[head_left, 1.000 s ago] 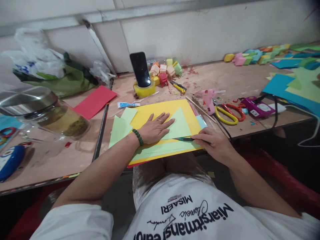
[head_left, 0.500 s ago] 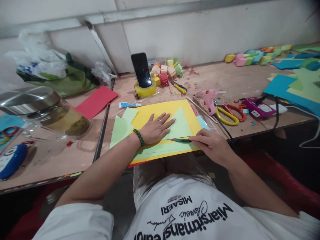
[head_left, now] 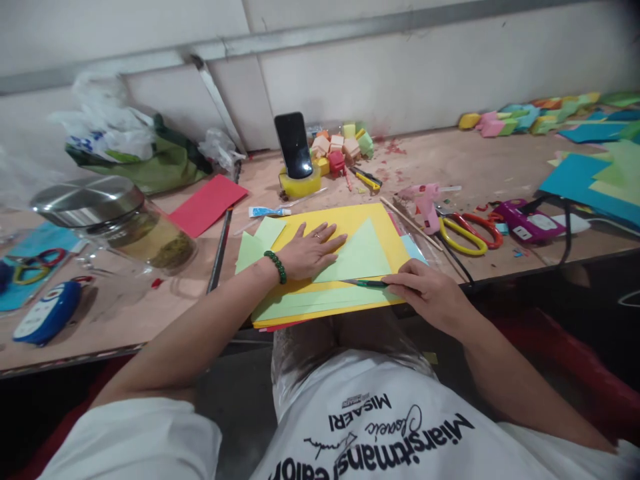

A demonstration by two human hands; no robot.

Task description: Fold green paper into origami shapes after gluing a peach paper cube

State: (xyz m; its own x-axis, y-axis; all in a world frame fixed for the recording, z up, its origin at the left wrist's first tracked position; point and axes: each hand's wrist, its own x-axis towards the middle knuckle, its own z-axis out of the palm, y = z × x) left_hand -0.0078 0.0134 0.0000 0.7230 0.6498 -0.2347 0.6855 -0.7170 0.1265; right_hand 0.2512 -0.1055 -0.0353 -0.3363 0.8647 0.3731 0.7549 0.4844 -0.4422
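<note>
My left hand [head_left: 311, 253] lies flat with its fingers spread on a light green sheet of paper [head_left: 361, 257], which comes to a point at the top. Under it is a larger yellow sheet [head_left: 387, 233]. A slim green-handled craft knife [head_left: 370, 283] is pinched in my right hand [head_left: 425, 290], its thin tip pointing left. The tip is low over the papers, by the green sheet's lower edge; whether it touches cannot be seen. A light green strip [head_left: 320, 301] runs along the near side. More light green pieces [head_left: 270, 232] stick out left of my left hand.
At the back, a phone [head_left: 294, 147] leans on a yellow tape roll [head_left: 300, 185] beside folded paper pieces [head_left: 337, 160]. Right of the papers are a pink glue gun [head_left: 426, 207], scissors [head_left: 465, 237] and a purple power strip [head_left: 530, 220]. A glass jar [head_left: 155, 237] stands left.
The camera has turned slightly left, so the scene sits further right. My left hand and the knife are a little further left over the yellow sheet. Both hands keep much the same pose.
</note>
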